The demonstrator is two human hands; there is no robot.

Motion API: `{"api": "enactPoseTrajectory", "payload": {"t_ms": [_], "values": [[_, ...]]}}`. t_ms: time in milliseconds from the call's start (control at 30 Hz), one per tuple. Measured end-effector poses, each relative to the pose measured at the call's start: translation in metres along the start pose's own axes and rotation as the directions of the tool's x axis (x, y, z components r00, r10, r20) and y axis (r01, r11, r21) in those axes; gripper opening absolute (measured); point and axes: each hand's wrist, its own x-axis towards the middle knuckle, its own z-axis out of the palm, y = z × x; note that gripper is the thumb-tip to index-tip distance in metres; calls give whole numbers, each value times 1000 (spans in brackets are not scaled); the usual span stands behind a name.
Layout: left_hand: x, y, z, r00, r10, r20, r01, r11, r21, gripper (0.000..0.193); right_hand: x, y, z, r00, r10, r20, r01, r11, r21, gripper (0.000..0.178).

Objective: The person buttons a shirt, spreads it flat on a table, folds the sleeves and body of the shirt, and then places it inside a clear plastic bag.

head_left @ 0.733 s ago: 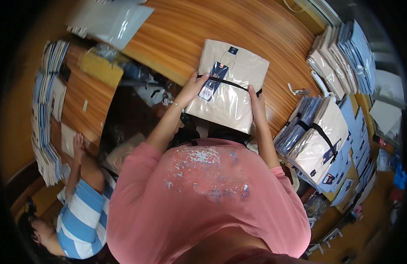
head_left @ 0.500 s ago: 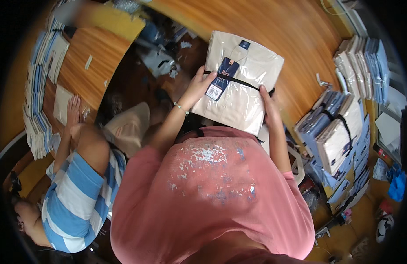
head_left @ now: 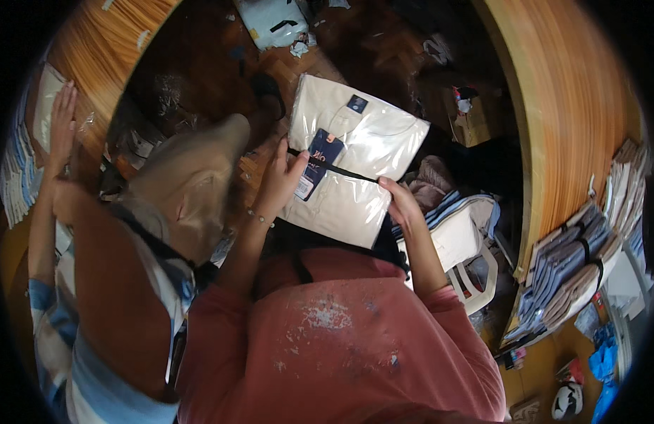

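A stack of cream folded shirts [head_left: 348,205] in clear plastic lies across the front of my body, with a black band [head_left: 345,172] around its middle. On its top face are a dark blue hang tag [head_left: 318,164] and a small dark blue label [head_left: 357,104]. Its left edge is in my left hand [head_left: 281,182], thumb on top by the band and the tag. My right hand [head_left: 403,203] grips the opposite edge, thumb at the band's other end. The fingers under the stack are hidden on both sides.
Wooden tabletops curve along the left [head_left: 104,67] and right [head_left: 564,78]. Banded shirt stacks [head_left: 574,261] stand at the right. A white plastic chair [head_left: 479,283] holds folded clothes near my right arm. At left, a co-worker's hand [head_left: 62,124] rests on a packed garment.
The view has shifted, and the shirt stack now shows over the dark floor, away from the right tabletop. Both hands keep their hold. The co-worker's arm appears nearer.
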Motion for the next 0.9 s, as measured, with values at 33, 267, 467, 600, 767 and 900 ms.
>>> {"api": "enactPoseTrajectory", "payload": {"t_ms": [33, 267, 467, 600, 767, 900], "values": [[9, -16, 5, 1000, -17, -15, 17, 1000, 22, 49, 22, 4, -5, 998, 14, 53, -16, 999, 46, 57], [82, -79, 18, 970, 42, 239, -5, 988, -153, 35, 135, 46, -89, 984, 70, 162, -102, 975, 198, 52], [100, -249, 108, 977, -191, -90, 165, 957, -237, 46, 157, 43, -127, 993, -106, 44, 84, 932, 353, 65], [42, -263, 170, 955, -215, 206, 20, 738, 674, 50, 185, 14, -144, 931, -363, -46, 344, 824, 450, 65], [52, -225, 164, 891, -306, 334, 41, 789, 613, 51, 202, -104, -111, 779, -505, -370, 623, 559, 548, 67], [26, -277, 196, 973, -175, 151, 42, 775, 631, 50, 227, -230, -111, 535, -805, -257, 806, 396, 439, 70]]}}
